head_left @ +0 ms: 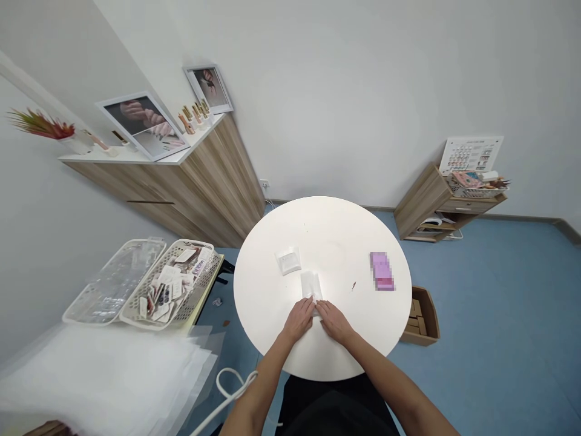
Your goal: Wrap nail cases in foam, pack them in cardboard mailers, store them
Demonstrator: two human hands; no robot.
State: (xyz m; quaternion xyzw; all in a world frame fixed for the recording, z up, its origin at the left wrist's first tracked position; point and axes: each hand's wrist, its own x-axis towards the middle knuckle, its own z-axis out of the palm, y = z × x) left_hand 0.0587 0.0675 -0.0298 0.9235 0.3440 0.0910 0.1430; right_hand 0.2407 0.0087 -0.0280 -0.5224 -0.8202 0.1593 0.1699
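Note:
A thin white translucent wrapper (311,282) lies near the middle of the round white table (345,221). My left hand (300,318) is at its near left side, fingers bent and pressed together on the edge. From the right, my right hand (333,320) meets the same near end, its fingertips closed on the wrapper close to the left ones. What the wrapper holds, if anything, cannot be made out. Beyond it to the left rests a flat white wrapped packet (289,261), touched by neither hand. A pixelated purple pack (382,270) lies on the right of the table.
On the left stand a basket of small packets (170,284), a basket of clear plastic (118,284) and a stack of translucent sheets (104,369). A cardboard box (420,318) sits on the floor at right. A wooden cabinet (218,175) stands behind left.

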